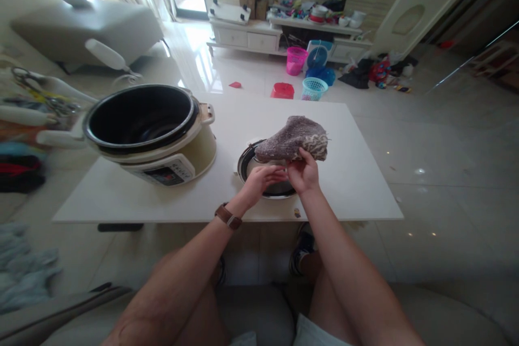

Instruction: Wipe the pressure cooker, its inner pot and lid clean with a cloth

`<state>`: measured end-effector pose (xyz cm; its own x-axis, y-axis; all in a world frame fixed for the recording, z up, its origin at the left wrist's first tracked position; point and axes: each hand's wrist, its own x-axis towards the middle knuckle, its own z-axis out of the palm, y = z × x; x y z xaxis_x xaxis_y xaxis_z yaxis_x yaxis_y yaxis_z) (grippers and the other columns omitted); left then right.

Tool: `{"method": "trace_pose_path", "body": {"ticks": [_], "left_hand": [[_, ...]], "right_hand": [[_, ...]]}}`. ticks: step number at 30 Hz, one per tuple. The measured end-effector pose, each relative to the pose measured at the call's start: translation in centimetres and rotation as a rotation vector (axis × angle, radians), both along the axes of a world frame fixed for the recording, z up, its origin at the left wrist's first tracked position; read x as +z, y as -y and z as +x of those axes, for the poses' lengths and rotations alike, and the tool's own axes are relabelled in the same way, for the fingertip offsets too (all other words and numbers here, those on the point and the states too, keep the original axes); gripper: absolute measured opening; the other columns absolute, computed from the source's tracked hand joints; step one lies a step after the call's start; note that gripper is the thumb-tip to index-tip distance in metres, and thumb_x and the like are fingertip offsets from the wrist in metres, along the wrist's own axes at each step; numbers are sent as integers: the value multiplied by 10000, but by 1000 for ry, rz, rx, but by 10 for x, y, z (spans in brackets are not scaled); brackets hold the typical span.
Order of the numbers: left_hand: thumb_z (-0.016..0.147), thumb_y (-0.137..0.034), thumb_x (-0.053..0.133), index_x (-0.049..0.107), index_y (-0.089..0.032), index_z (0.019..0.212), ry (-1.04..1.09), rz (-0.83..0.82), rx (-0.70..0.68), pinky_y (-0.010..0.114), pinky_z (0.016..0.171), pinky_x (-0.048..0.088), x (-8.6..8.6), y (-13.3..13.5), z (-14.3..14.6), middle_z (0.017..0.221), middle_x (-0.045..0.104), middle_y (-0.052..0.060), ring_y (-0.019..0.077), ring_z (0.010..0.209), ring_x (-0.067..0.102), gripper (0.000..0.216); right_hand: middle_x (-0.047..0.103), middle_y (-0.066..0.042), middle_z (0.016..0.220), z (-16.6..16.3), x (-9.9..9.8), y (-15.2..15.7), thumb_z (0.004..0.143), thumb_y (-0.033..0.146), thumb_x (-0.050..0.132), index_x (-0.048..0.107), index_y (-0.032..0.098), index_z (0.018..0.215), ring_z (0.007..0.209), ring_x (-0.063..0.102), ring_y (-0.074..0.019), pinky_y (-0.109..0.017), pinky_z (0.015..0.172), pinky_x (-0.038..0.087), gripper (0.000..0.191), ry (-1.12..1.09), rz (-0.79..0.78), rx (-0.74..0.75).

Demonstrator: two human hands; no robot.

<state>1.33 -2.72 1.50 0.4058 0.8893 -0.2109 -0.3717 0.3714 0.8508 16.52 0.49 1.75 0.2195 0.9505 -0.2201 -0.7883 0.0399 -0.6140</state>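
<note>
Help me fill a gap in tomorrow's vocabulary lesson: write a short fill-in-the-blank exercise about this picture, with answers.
1. The thumb lying on the gray cloth belongs to the ____ hand.
2. The brown watch is worn on the ____ wrist.
3. The inside of the cooker is ____ in color.
4. The tabletop is ____ in color.

Missing words: right; left; black; white.

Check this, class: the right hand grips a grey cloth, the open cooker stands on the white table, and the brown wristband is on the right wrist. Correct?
Not quite: the head view shows the brown wristband on the left wrist, not the right. The rest stands: the right hand grips the grey cloth, and the open cooker is on the white table.
</note>
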Motion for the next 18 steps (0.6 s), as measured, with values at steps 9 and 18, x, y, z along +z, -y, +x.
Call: {"method": "trace_pose_path", "body": {"ticks": [9, 18], "left_hand": [[901, -316, 718, 754, -201, 1037, 480, -308, 356, 380, 1031, 578, 10, -20, -9, 1084, 805, 49, 211, 1077, 737, 181], [811, -241, 791, 737, -212, 1191, 163, 91, 810, 391, 1166, 499, 2, -55, -55, 1258, 773, 61, 226, 1299, 662, 386]], "right_hand": [[785, -1, 1002, -26, -7, 10, 595, 212, 875, 718, 245, 954, 1039, 724, -240, -419, 999, 579, 394, 540, 182, 124], [685, -90, 1182, 54, -6, 10, 699, 288, 663, 640, 231, 1003, 1178, 607, -286, -471, 1009, 497, 310, 1385, -60, -253]]}}
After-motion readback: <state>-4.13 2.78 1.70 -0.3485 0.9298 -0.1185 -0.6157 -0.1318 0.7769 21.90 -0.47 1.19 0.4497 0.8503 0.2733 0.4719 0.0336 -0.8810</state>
